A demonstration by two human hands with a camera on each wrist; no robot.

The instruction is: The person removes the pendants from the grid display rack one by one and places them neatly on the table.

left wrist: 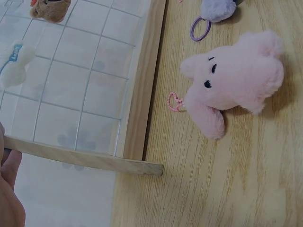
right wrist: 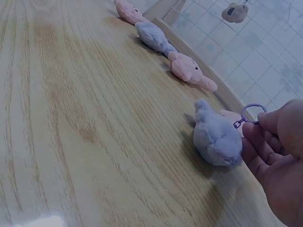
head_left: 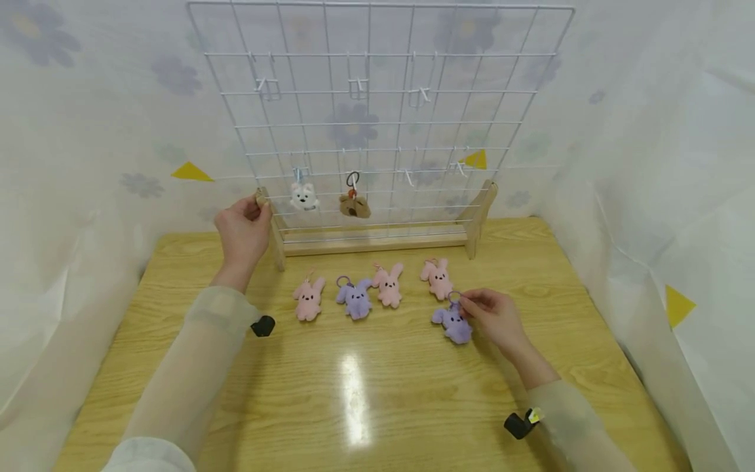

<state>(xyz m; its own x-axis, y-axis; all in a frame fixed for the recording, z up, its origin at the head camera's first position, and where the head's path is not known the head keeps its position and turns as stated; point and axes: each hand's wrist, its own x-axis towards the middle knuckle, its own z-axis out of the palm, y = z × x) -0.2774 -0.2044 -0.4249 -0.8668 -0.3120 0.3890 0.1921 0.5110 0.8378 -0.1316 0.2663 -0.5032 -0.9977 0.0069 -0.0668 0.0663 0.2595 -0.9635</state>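
Note:
My right hand (head_left: 497, 321) pinches the purple ring of a purple plush bunny keychain (head_left: 455, 326) between thumb and finger. In the right wrist view this purple bunny (right wrist: 215, 135) hangs below the ring (right wrist: 253, 113); whether it touches the table I cannot tell. A pink bunny keychain (head_left: 439, 280) lies just behind it. My left hand (head_left: 243, 235) grips the top of the left wooden upright (head_left: 276, 246) of a white wire grid rack (head_left: 368, 124). Nearest that hand on the table lies another pink bunny keychain (left wrist: 236, 71), with a beaded pink loop (left wrist: 175, 102).
Another purple bunny (head_left: 356, 300) and a pink bunny (head_left: 389, 286) lie before the rack's wooden base bar (head_left: 377, 246). A white plush keychain (head_left: 303, 196) and a brown one (head_left: 355, 206) hang on lower hooks. Other hooks (head_left: 420, 96) stick out from the grid.

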